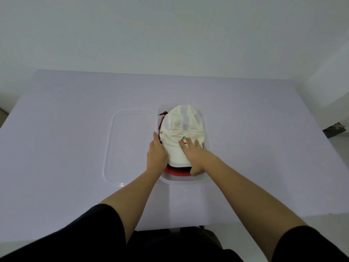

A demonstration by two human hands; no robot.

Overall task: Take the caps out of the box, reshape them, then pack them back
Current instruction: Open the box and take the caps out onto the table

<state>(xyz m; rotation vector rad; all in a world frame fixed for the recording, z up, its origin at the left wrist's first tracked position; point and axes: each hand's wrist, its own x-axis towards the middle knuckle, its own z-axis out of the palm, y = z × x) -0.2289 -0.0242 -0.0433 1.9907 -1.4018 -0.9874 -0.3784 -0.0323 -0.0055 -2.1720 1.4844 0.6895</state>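
A cream cap (182, 127) with a small coloured logo lies on top of a stack of caps in a clear plastic box (206, 133) at the table's middle. A red cap's brim (176, 172) and a dark one peek out below it. My left hand (156, 154) presses against the cream cap's left side, fingers along its edge. My right hand (192, 154) lies flat on the cap's front and brim, fingers spread near the logo, thumb down by the red brim.
The box's clear lid (128, 146) lies flat on the pale lavender table (66, 129), just left of the box. A white wall rises behind the table. A dark object (334, 129) shows off the table's right edge.
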